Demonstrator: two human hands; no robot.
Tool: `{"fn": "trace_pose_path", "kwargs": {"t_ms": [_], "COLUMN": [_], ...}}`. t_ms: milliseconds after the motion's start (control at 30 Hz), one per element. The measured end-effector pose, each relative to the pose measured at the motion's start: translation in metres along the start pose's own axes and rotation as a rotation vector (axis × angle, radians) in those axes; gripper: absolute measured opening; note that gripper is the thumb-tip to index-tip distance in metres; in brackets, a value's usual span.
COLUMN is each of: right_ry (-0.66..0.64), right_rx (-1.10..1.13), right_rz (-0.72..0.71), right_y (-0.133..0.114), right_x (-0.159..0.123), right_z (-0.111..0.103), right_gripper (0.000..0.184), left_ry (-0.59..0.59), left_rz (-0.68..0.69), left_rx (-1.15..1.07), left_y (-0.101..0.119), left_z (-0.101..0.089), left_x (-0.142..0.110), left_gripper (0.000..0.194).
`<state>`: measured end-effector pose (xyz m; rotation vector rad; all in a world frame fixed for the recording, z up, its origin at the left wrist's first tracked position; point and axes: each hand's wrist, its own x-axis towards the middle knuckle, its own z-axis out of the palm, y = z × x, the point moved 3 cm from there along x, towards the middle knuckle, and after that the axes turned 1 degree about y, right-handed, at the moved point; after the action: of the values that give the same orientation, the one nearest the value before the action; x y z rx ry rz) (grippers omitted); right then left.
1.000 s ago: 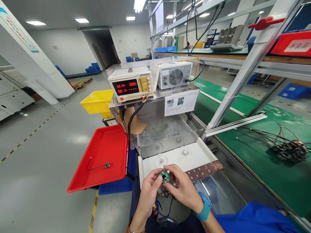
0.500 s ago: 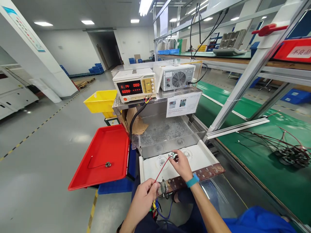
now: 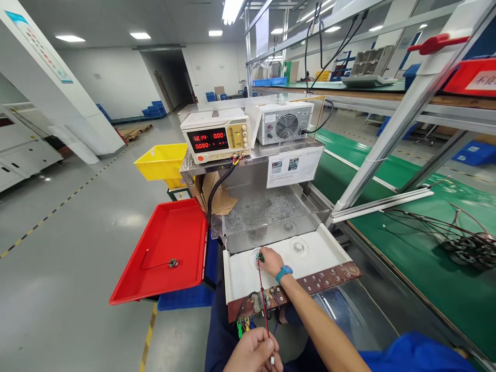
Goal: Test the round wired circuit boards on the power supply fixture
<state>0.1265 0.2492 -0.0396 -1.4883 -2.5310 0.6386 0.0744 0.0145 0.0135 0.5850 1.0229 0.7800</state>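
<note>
My right hand (image 3: 269, 261) reaches forward and presses a small round green circuit board (image 3: 259, 256) onto the left circular seat of the white fixture plate (image 3: 310, 253). Its fingers are closed on the board. A thin red wire (image 3: 262, 294) runs from the board back to my left hand (image 3: 253, 351), which pinches the wire's end near the bottom edge of the view. A brown terminal strip (image 3: 321, 279) with screws lies along the plate's near edge, with black and coloured leads at its left end.
A red tray (image 3: 163, 253) at left holds one small round part with a wire. Behind the plate stand a clear box (image 3: 267, 214), a power supply with red digits (image 3: 215, 135) and a fan unit (image 3: 284, 122). A green conveyor (image 3: 406, 243) at right carries a wired bundle.
My right hand carried the board from the plate's middle to the left seat and set it down. My left hand drew back toward me, pulling the red wire taut.
</note>
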Motion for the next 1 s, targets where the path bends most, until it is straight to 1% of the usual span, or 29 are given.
{"fn": "trace_pose_path", "kwargs": {"t_ms": [100, 233, 333, 433, 533, 633, 733, 867, 1000], "right_ry": [-0.002, -0.013, -0.030, -0.041, -0.039, -0.055, -0.067, -0.070, -0.075], "right_rx": [-0.003, -0.005, -0.009, 0.007, 0.009, 0.001, 0.007, 0.026, 0.040], "right_rz": [-0.003, -0.009, -0.006, -0.009, 0.002, 0.034, 0.045, 0.053, 0.050], "right_y": [0.001, 0.000, -0.001, 0.000, 0.002, 0.004, 0.006, 0.009, 0.010], "right_x": [0.000, 0.001, 0.001, 0.002, 0.004, 0.006, 0.009, 0.010, 0.010], "right_z": [0.000, 0.001, 0.001, 0.003, 0.004, 0.007, 0.008, 0.008, 0.007], "right_gripper": [0.024, 0.026, 0.027, 0.032, 0.033, 0.033, 0.031, 0.030, 0.034], "left_ry": [0.067, 0.232, 0.348, 0.461, 0.553, 0.581, 0.556, 0.502, 0.460], "left_rz": [0.100, 0.280, 0.318, 0.370, 0.440, 0.473, 0.457, 0.443, 0.434], "left_rx": [-0.027, -0.007, 0.073, 0.173, 0.346, 0.547, 0.618, 0.671, 0.704], "left_y": [0.021, 0.058, 0.076, 0.085, 0.087, 0.083, 0.075, 0.067, 0.062], "left_z": [0.001, -0.012, -0.025, -0.036, -0.043, -0.047, -0.048, -0.044, -0.042], "left_x": [0.005, 0.021, 0.039, 0.055, 0.069, 0.081, 0.095, 0.111, 0.119], "left_gripper": [0.050, 0.047, 0.048, 0.046, 0.038, 0.031, 0.027, 0.018, 0.018]}}
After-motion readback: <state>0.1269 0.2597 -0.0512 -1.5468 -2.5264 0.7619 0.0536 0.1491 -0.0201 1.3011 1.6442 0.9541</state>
